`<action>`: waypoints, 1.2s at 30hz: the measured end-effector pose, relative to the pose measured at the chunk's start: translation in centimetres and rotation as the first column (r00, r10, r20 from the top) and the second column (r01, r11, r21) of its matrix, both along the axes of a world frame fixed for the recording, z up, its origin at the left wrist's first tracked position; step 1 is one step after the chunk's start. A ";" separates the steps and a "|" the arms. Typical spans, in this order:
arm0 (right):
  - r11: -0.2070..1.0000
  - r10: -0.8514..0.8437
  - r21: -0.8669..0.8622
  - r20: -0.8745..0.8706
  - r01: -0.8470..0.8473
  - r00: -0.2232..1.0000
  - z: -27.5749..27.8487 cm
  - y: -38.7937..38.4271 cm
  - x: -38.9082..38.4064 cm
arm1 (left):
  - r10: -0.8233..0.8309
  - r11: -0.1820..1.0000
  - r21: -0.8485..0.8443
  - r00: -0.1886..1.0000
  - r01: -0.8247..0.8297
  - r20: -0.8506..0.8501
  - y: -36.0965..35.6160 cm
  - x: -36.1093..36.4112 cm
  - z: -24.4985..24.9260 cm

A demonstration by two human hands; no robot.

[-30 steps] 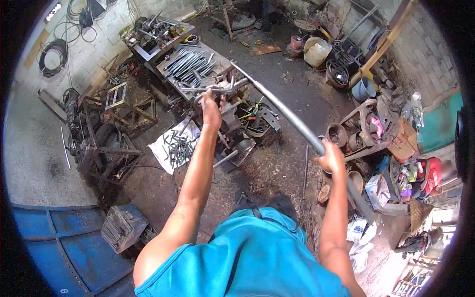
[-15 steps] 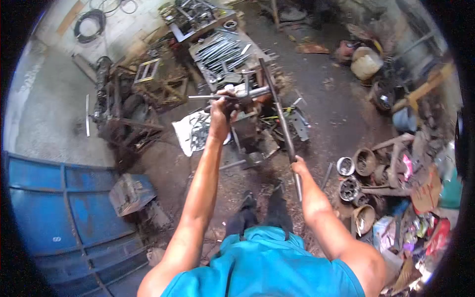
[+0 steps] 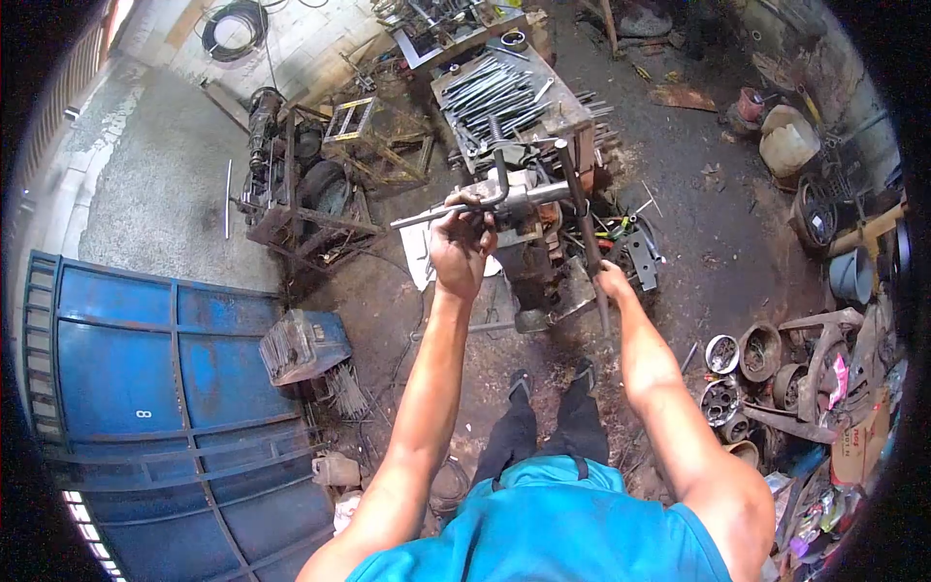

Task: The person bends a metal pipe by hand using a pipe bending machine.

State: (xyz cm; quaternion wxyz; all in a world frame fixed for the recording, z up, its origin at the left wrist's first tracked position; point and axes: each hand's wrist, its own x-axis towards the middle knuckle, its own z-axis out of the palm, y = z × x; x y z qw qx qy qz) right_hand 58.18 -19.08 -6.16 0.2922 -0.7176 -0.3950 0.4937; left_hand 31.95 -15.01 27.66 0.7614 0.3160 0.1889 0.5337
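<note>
My left hand (image 3: 462, 247) is closed around a bent steel rod (image 3: 417, 219), palm up, with the straight part sticking out to the left. The rod's other leg turns up beside the jaws of a bench vise (image 3: 529, 192), whose screw end points right. Across that screw end lies a long dark metal bar (image 3: 585, 225). My right hand (image 3: 612, 280) grips this bar towards its near end, fingers wrapped round it. Just behind the vise, many straight steel rods (image 3: 499, 95) are piled on a worktable (image 3: 570, 118), with a coil spring (image 3: 496, 130) near them.
A blue metal gate (image 3: 121, 373) stands at the left. Rusty frames and machine parts (image 3: 291, 184) sit left of the worktable. Tools and a perforated plate (image 3: 642, 260) lie right of the vise. Round metal cans (image 3: 759, 351) and scrap crowd the right side.
My view has swung, so the scene sits further right and lower. The dark bar has turned and looks shorter below my right hand. Both hands keep their holds.
</note>
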 end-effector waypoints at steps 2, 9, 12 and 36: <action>0.999 0.001 0.047 -0.069 0.002 0.998 1.3 1.1 0.5 | 0.080 0.995 -0.055 0.997 -0.081 -0.010 0.0 0.5 -0.1; 0.939 -0.108 0.303 -0.190 0.163 0.976 14.1 2.6 0.2 | 0.137 0.987 -0.090 0.991 -0.137 -0.007 -0.6 0.2 0.0; 0.601 -0.410 0.685 -0.178 0.412 0.895 23.0 0.0 -3.5 | 0.210 0.969 -0.121 0.977 -0.214 -0.043 -1.1 -0.1 0.2; 0.825 0.493 0.031 0.448 -0.564 0.746 31.0 29.7 -27.6 | -0.062 0.742 -0.554 0.785 -0.377 -0.617 21.0 -24.2 -11.3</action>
